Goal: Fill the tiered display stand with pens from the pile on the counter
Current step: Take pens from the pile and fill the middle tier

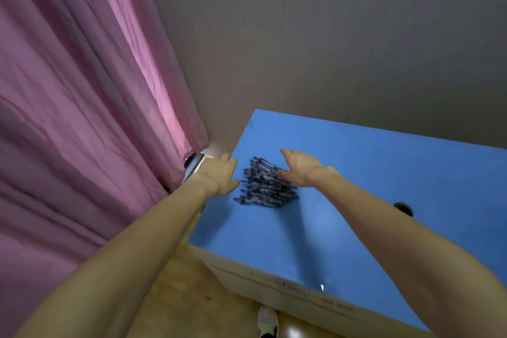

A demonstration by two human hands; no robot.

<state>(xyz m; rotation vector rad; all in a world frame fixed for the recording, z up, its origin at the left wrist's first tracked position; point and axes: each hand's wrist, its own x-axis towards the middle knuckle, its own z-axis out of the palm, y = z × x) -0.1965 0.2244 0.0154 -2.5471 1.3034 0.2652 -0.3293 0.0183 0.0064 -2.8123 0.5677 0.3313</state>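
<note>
Bare forearms extend over the blue counter [356,200]. Left hand [219,177] and right hand [300,169], fingers straight and spread, flank the pile of pens [264,186] on the counter's left part, gripping nothing; pink curtain [82,90] behind.

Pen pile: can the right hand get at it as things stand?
Probably yes. The right hand is open at the right edge of the pen pile, nothing between them; the left hand flanks the other side.

Both bare arms reach forward, nearly straight. The left hand [219,177] is open, palm down, fingers extended. The right hand [300,167] is likewise flat, fingers spread.
</note>
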